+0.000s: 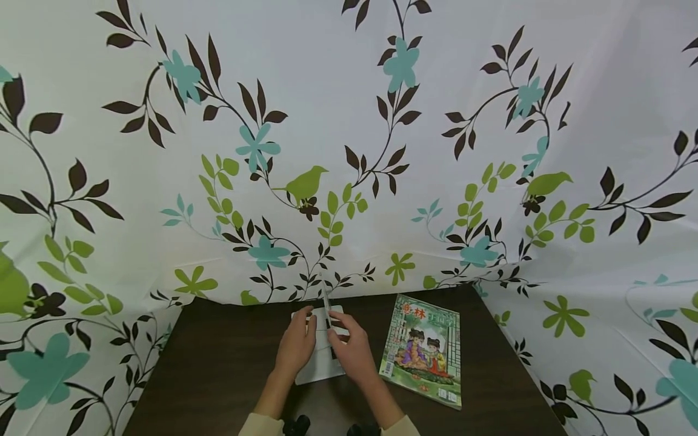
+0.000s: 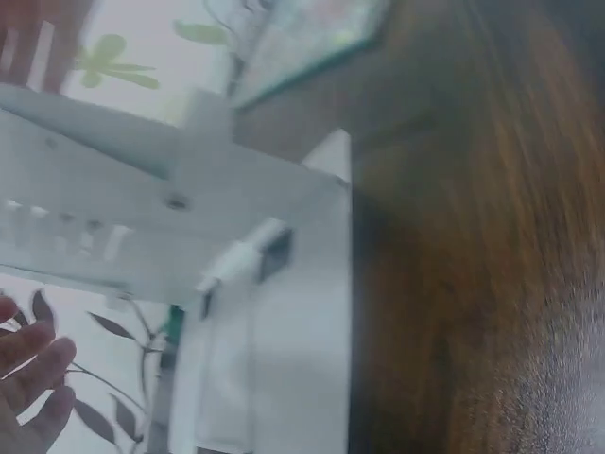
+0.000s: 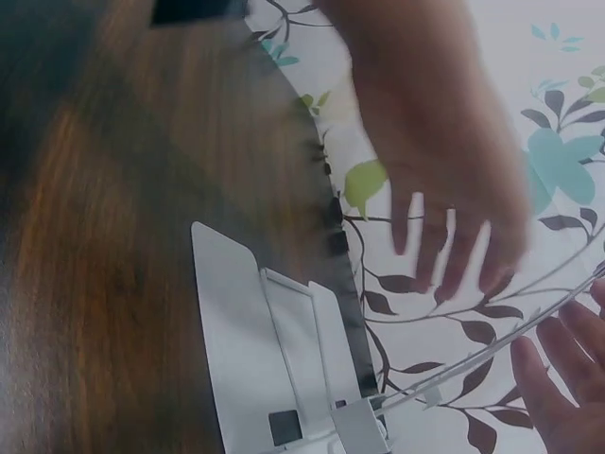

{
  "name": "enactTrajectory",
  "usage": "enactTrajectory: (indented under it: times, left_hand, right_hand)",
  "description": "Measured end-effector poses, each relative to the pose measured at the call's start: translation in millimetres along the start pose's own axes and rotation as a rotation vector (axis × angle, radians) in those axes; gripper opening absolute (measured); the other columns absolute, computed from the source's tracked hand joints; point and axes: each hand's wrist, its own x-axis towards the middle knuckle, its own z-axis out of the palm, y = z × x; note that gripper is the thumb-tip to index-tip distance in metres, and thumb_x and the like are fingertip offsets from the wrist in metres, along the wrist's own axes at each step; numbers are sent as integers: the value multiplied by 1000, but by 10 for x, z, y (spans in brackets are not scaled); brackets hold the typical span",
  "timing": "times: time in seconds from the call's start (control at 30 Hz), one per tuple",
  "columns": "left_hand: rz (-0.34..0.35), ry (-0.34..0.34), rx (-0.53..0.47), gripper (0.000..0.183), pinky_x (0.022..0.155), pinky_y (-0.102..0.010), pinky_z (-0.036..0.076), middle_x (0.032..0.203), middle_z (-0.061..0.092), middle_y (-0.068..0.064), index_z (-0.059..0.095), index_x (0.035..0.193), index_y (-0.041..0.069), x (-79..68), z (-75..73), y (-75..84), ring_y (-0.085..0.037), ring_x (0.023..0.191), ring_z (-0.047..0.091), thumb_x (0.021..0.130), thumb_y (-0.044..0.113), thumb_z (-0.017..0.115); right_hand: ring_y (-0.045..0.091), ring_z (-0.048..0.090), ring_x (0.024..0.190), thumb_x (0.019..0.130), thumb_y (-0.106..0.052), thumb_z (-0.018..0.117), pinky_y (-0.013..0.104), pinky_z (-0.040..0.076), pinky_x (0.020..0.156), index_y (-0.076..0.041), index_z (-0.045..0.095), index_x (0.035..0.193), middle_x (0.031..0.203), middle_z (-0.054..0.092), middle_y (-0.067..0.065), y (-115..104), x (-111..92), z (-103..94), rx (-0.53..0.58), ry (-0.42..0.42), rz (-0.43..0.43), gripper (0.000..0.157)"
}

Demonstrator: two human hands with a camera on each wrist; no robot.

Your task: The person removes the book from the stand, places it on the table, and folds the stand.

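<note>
A white stand lies on the dark table, its flat base [image 1: 320, 365] under both hands and a slotted upright panel [image 2: 90, 208] rising from it. From the head view that panel is seen nearly edge-on, between the hands. My left hand [image 1: 297, 342] is at its left side, fingers extended and apart from the panel in the left wrist view. On the other side is my right hand [image 1: 353, 348], its straight fingers [image 3: 567, 345] close along the panel's edge. Cutouts and a raised narrow piece [image 3: 298, 326] show on the base.
To the right of the stand lies a magazine [image 1: 422, 351] with a green illustrated cover. Behind and beside the dark wooden table [image 1: 229, 345] hangs a white cloth [image 1: 327, 109] printed with leaves, flowers and birds. Black devices [image 1: 297, 425] sit at the wrists.
</note>
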Motion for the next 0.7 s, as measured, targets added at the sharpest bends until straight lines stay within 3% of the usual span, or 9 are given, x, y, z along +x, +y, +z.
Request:
enactTrajectory:
  times: [0.17, 0.33, 0.53, 0.7]
  left_hand:
    - [-33, -46, -96, 46, 90, -52, 56, 125, 73, -7, 73, 120, 13, -85, -194, 123, -28, 114, 70, 118, 42, 36]
    - [-55, -127, -161, 40, 84, -48, 56, 124, 74, -6, 71, 127, 17, -148, -350, 167, -25, 110, 71, 116, 44, 43]
    - [-83, -178, -245, 26, 72, -36, 51, 107, 72, -6, 67, 111, 14, -196, -494, 78, -17, 90, 66, 115, 33, 50]
    - [-89, -221, -307, 16, 62, -32, 44, 88, 57, -7, 57, 109, 5, -253, -583, -41, -16, 70, 52, 112, 20, 50]
  right_hand:
    - [32, 68, 128, 106, -17, 65, 38, 61, 95, -14, 67, 144, 144, 67, 10, -34, -11, 102, -19, -14, -55, 39]
    - [28, 68, 126, 106, -18, 65, 39, 61, 94, -19, 69, 140, 141, 68, 5, -56, -54, 233, -57, -28, -87, 35]
    - [15, 65, 122, 106, -31, 68, 34, 59, 94, -27, 71, 135, 135, 67, -3, -27, -79, 414, -109, -74, -109, 30]
    - [15, 63, 119, 104, -31, 72, 35, 57, 97, -21, 71, 136, 131, 65, -1, -2, -93, 556, -145, -119, -119, 34]
